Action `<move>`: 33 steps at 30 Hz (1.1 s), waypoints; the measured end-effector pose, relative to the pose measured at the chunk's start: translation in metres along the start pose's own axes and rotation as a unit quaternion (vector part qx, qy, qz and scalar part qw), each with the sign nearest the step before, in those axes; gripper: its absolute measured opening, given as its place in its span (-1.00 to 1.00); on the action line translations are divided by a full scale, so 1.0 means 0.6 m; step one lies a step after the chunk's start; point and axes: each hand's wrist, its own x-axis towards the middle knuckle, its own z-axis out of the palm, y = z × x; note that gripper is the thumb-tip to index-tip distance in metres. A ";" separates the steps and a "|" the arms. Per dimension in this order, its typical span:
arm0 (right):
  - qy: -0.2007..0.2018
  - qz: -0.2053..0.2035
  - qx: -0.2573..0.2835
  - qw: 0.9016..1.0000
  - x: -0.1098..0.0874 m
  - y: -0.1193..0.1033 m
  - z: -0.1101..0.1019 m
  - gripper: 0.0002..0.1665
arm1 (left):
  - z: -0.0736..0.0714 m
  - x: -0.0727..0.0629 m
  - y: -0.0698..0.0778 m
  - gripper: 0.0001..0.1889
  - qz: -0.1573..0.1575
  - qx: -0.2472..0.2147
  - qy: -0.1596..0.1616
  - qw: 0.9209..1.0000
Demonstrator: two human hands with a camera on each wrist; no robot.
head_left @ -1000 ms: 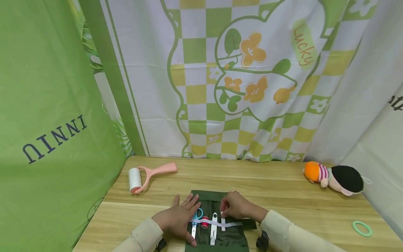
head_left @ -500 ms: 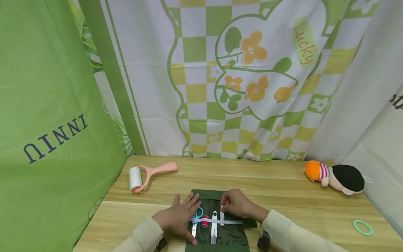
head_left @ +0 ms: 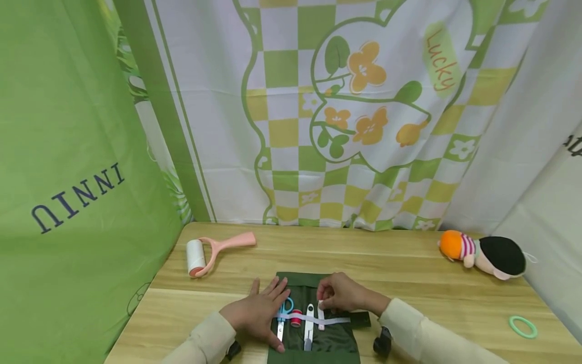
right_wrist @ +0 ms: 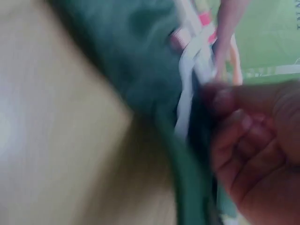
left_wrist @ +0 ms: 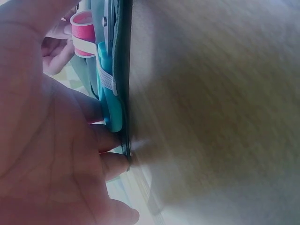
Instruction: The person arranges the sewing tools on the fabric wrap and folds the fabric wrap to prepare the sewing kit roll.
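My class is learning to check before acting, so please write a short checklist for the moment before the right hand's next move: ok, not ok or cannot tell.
1. Left hand resting on the green pouch: ok.
2. Scissors under the elastic band: ok.
3. Red spool under the band: ok.
4. Right hand pinching the white strip: ok.
5. Strip free of the hand: not ok, fingers on its upper end.
6. Band tight enough around the strip: cannot tell.

head: bright, even light, mostly sharp | left wrist: hazy, tabletop [left_wrist: 229, 103] soft, broad shadow across it | right wrist: pouch [right_wrist: 126, 56] blurred, dark shadow beside it, pale glare at left edge
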 end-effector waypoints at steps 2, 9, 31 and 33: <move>-0.009 -0.018 -0.007 1.000 0.002 0.006 -0.006 -0.90 | 0.001 0.001 -0.001 0.31 0.001 -0.001 0.001 1.000; -0.035 -0.009 -0.015 0.999 0.003 0.010 -0.017 -0.90 | 0.003 0.003 -0.003 0.31 0.003 -0.001 0.000 1.000; 0.060 -0.079 -0.117 0.988 0.005 -0.003 -0.004 -0.93 | -0.001 0.000 0.000 0.32 -0.004 0.006 0.004 1.000; 0.050 -0.083 -0.120 0.988 0.004 -0.002 -0.002 -0.93 | 0.001 0.001 0.000 0.32 -0.003 0.006 0.005 1.000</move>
